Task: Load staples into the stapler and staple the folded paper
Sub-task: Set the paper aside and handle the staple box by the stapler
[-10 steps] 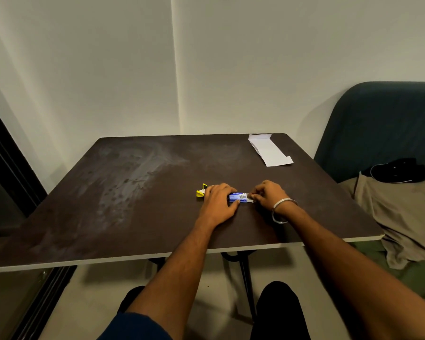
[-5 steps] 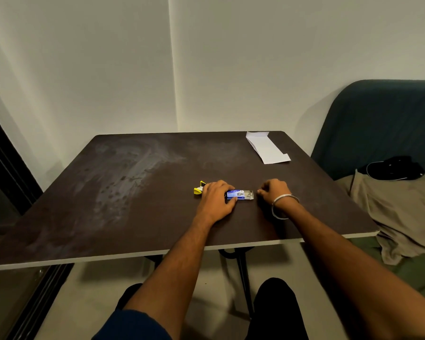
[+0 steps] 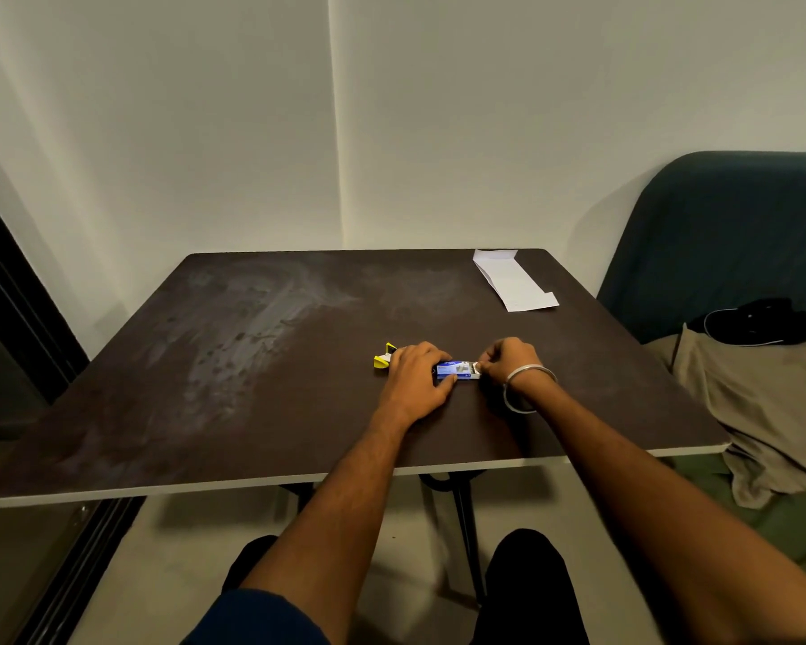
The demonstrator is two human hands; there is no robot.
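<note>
A small blue staple box point(image 3: 456, 369) lies flat near the middle of the dark table point(image 3: 252, 365). My left hand point(image 3: 415, 379) presses on its left part, thumb and fingers gripping its sides. My right hand point(image 3: 508, 363) pinches the box's right end, where a white inner tray shows. A yellow stapler point(image 3: 384, 357) sits just left of my left hand, mostly hidden behind it. The folded white paper point(image 3: 513, 284) lies flat at the table's far right corner, away from both hands.
A dark green sofa point(image 3: 727, 235) stands right of the table, with a beige cloth point(image 3: 764, 402) and a black item point(image 3: 759, 321) on it. White walls close behind the table. A dark door frame point(image 3: 15, 300) runs along the left.
My right hand, which had drawn away from the box half a second ago, has come back to its right end and pinches it. My left hand stays on the box.
</note>
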